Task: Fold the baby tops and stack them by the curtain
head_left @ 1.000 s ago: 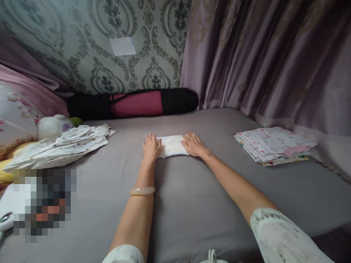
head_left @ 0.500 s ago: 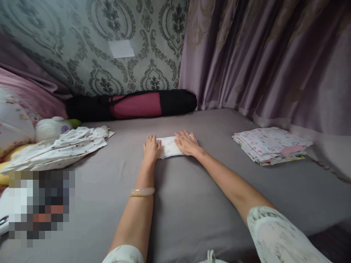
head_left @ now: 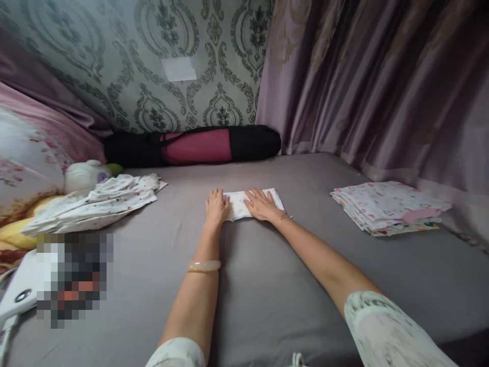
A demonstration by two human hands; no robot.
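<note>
A small folded white cloth (head_left: 237, 205) with a faint print lies flat on the grey bed sheet (head_left: 263, 290). On its left end rests my left hand (head_left: 217, 206), palm down with the fingers stretched forward. My right hand (head_left: 263, 205) lies flat across the cloth's right half, fingers spread, so part of the fabric is hidden beneath it. The cloth's right edge shows past my right hand. Both hands press on top and grip nothing.
To the right sits a stack of folded printed cloths (head_left: 389, 206). At left lie a crumpled dotted cloth (head_left: 103, 204), a plush toy (head_left: 86, 176) and a white device (head_left: 28, 285) beside a blurred patch. A long black and red bag (head_left: 194, 146) lies along the wall.
My right hand has slid slightly left over the cloth, uncovering more of its right end. The left hand stays on the left end. The whole view has shifted a little.
</note>
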